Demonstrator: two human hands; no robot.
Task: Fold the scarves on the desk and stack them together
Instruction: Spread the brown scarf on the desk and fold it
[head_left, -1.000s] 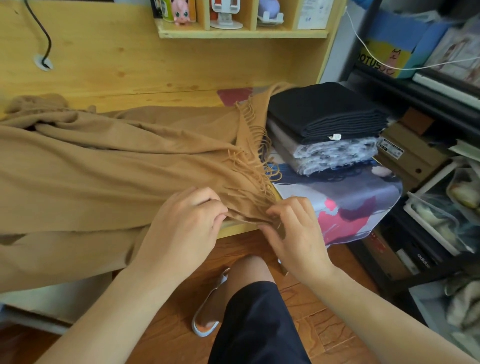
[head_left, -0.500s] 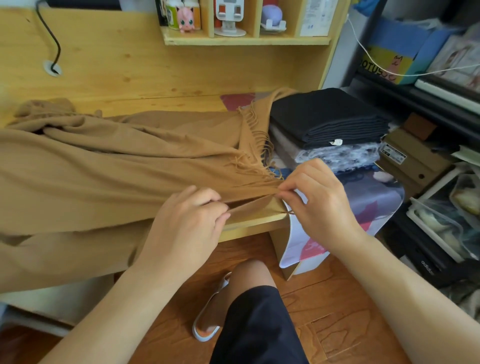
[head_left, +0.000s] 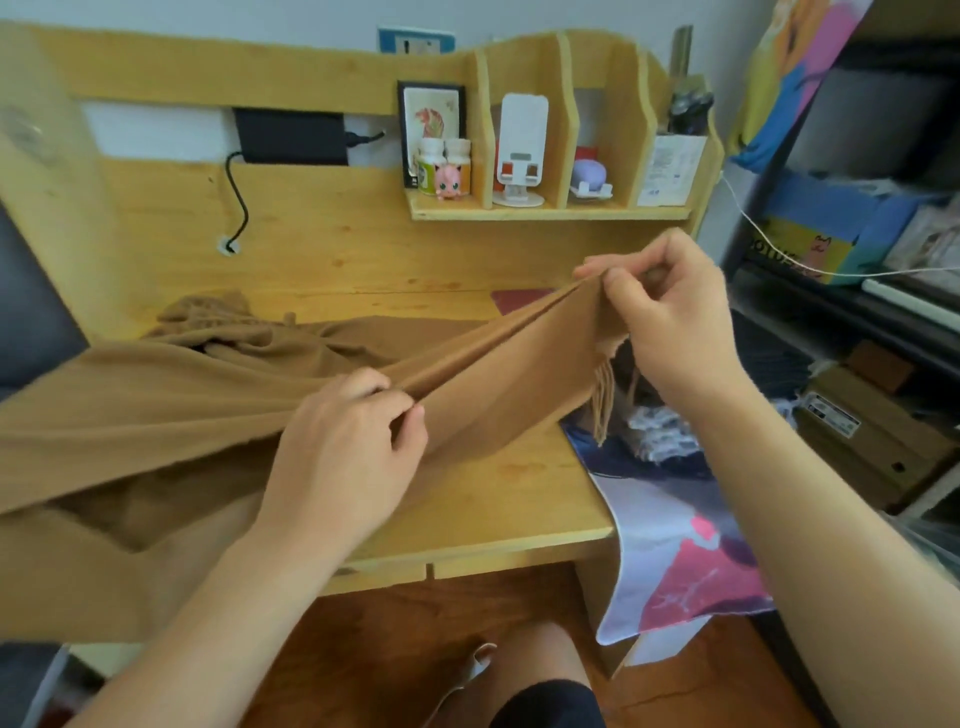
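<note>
A long tan scarf (head_left: 171, 410) with a fringed end lies spread over the wooden desk (head_left: 524, 488) and hangs off its left front. My right hand (head_left: 670, 317) pinches the fringed corner and holds it raised above the desk's right side. My left hand (head_left: 348, 452) pinches the scarf's edge lower down, near the desk's middle, so the cloth is stretched between both hands. The stack of folded scarves (head_left: 654, 431) at the desk's right end is mostly hidden behind my right hand and forearm.
A printed mat (head_left: 685, 561) drapes over the desk's right edge. A small shelf (head_left: 550, 210) at the back holds bottles, a pink figure and a phone stand. Black shelving (head_left: 852, 312) with boxes stands to the right. My knee (head_left: 540, 665) is below the desk.
My right hand has lifted the fringed corner up and back from the desk's front edge. My left hand keeps its pinch on the edge. The camera has tilted up.
</note>
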